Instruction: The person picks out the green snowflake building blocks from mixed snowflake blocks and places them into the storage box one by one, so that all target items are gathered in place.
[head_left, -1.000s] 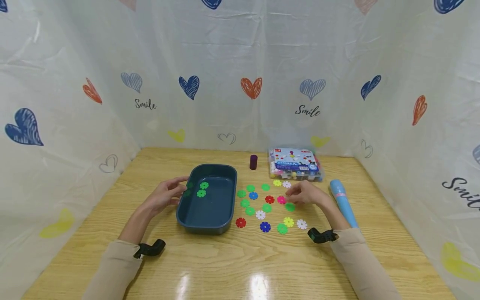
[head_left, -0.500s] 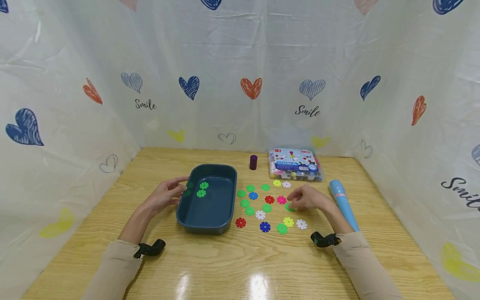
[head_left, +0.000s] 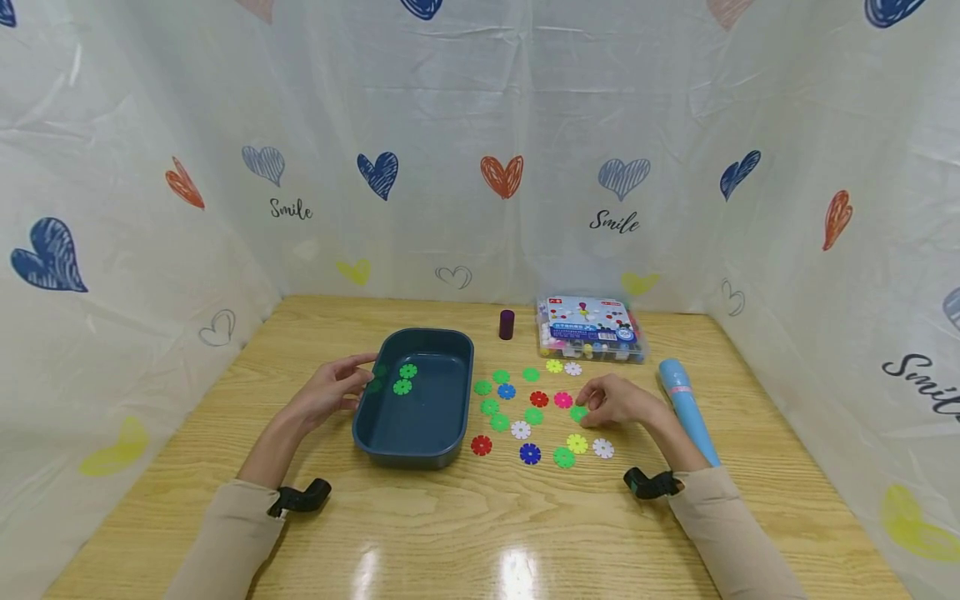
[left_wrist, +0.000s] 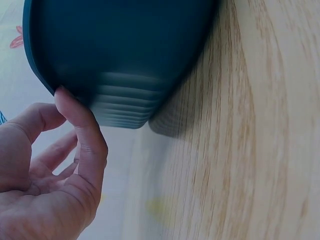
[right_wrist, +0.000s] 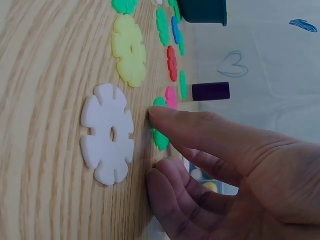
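Beside the left wall of a dark teal plastic tray (head_left: pixel 420 429) is my left hand (head_left: pixel 330 390); in the left wrist view its thumb (left_wrist: pixel 82 130) touches the rim. Two green snowflake discs (head_left: pixel 402 387) lie inside the tray. My right hand (head_left: pixel 618 400) hovers low over the table at a green snowflake disc (head_left: pixel 577 413), with thumb and fingers spread apart around it. The right wrist view has the thumb overlapping this green disc (right_wrist: pixel 161 141), so contact is unclear. A pink disc (head_left: pixel 563 400) lies just left of the hand, and a white disc (right_wrist: pixel 107 134) nearer me.
Several more discs, including a red one (head_left: pixel 482 445), a dark blue one (head_left: pixel 530 453) and a yellow one (head_left: pixel 577 443), lie between tray and right hand. Behind stand a purple cylinder (head_left: pixel 507 325) and a clear toy box (head_left: pixel 591 329). A light blue tube (head_left: pixel 688 408) lies far right.
My right hand has shifted slightly right, from beside the pink disc to the green one, and its fingers have parted more. My left hand and the tray have not moved.
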